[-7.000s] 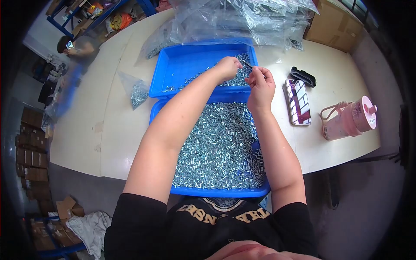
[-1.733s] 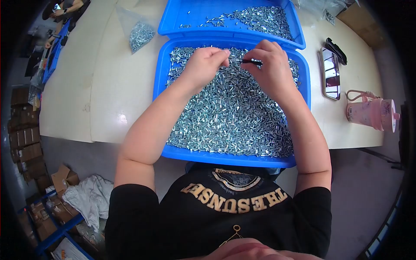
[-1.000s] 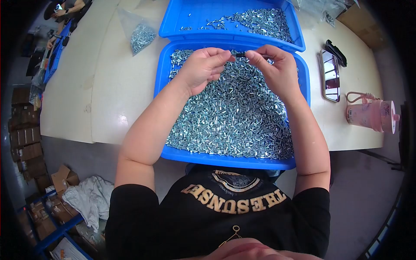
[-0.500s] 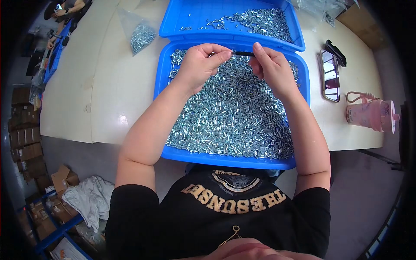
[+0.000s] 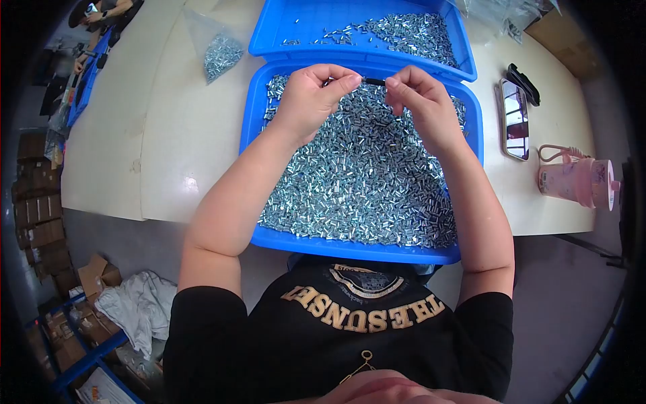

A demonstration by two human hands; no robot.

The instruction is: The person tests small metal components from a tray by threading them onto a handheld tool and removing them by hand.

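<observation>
A thin black rod (image 5: 374,81) spans the gap between my two hands, above the far part of a blue tray (image 5: 356,252) full of small silvery metal pieces (image 5: 356,182). My left hand (image 5: 315,101) pinches its left end between thumb and fingers. The other end is in the fingertips of my right hand (image 5: 422,104). Whether a small piece is also between my fingers cannot be made out. Behind stands a second blue tray (image 5: 303,20), with more metal pieces (image 5: 417,37) mostly on its right side.
A clear bag of metal pieces (image 5: 222,57) lies left of the trays. To the right are a phone (image 5: 515,120), a black case (image 5: 524,84) and a pink cup (image 5: 575,180). Plastic bags (image 5: 501,15) and a cardboard box (image 5: 562,40) are behind. Another person (image 5: 108,12) is at upper left.
Since the oldest frame, my hands and the view have shifted from the far tray to the near tray. Lately the rod has turned level, its black part stretching between both hands.
</observation>
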